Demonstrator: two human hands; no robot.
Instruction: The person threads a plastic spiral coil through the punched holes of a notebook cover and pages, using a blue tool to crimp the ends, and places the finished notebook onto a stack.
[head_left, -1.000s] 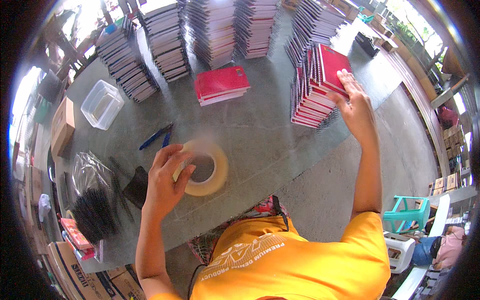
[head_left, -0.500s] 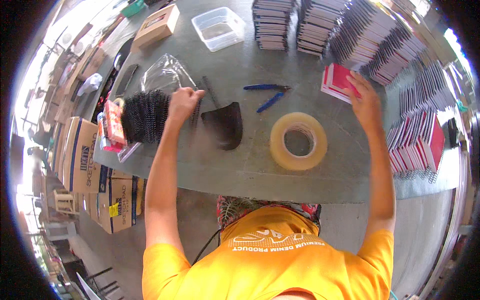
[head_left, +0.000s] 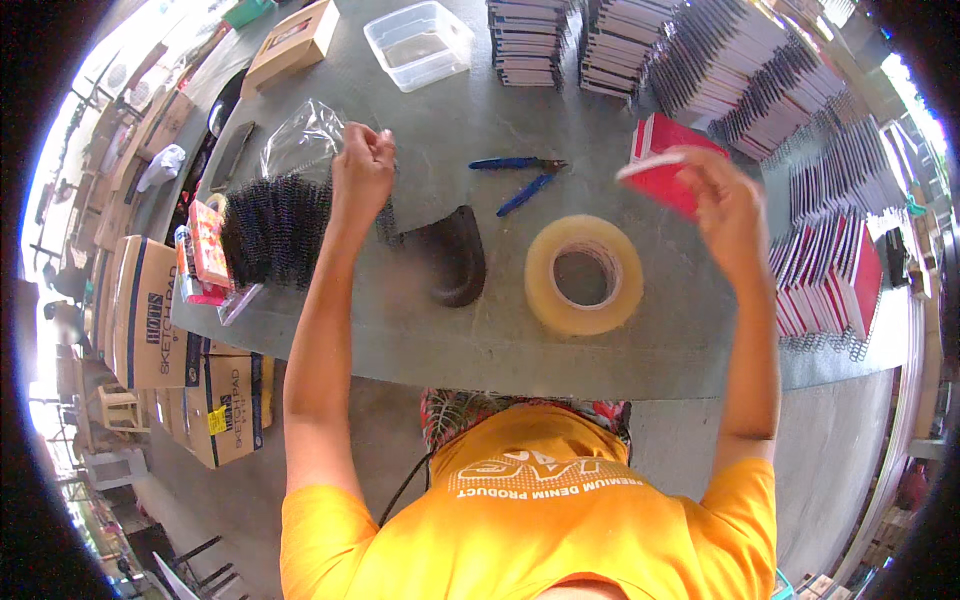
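My left hand (head_left: 362,170) is closed in a pinch beside a pile of black spiral binding coils (head_left: 275,232). A short length of black coil (head_left: 387,222) hangs below its fingers. On the other side, my right hand (head_left: 728,205) grips a small red-covered booklet (head_left: 662,186) by its right end, tilted and raised over the table. Just behind it lies a low stack of red booklets (head_left: 655,132). Between my hands are blue-handled cutting pliers (head_left: 520,180), a big roll of clear tape (head_left: 540,285) and a black curved scoop-like piece (head_left: 460,262).
Tall stacks of spiral-bound notebooks (head_left: 530,45) line the far side and right of the table (head_left: 450,350). Red notebooks (head_left: 825,280) stand at the right. A clear plastic tub (head_left: 418,45) and a cardboard box (head_left: 290,45) sit far left. Cartons (head_left: 155,310) are beyond the left edge.
My right hand has lifted a red booklet off the low stack and tilted it. The left hand has risen slightly, away from me, with the coil still under its fingers.
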